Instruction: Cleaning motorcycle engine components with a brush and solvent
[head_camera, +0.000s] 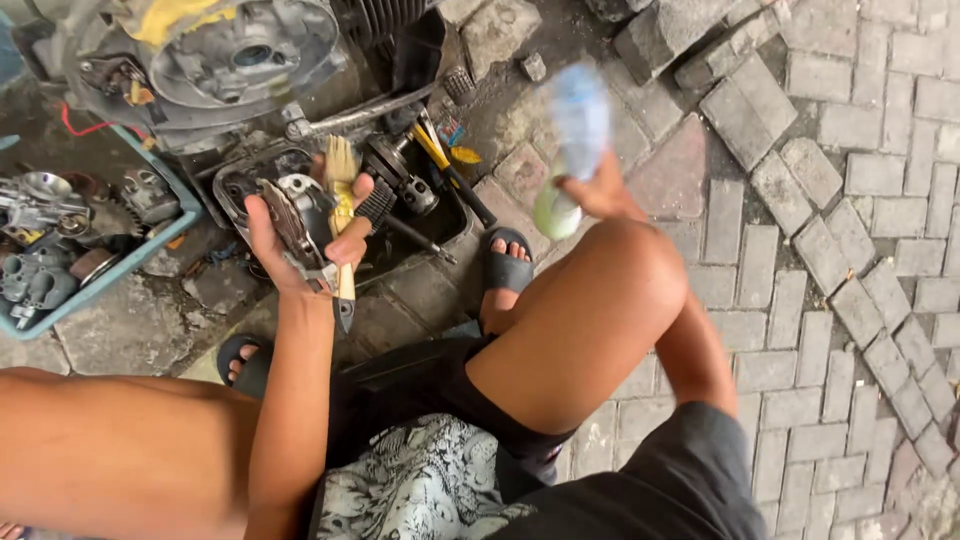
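1. Bare knees and dark shorts (640, 490) fill the bottom of the view; the person squats on brick paving (850, 200) in black sandals (508, 268).
2. Left hand (300, 240) is palm up, fingers closed around a grey metal engine part (300, 215) and a paintbrush (342, 215), bristles up, over a black tray (420, 225) of parts.
3. Right hand (600, 192) grips a plastic bottle (570, 140), motion-blurred, greenish at the lower end, right of the tray above the knee.
4. Engine block (220, 50) sits at top left.
5. Teal tray (120, 260) of small metal parts lies at far left.
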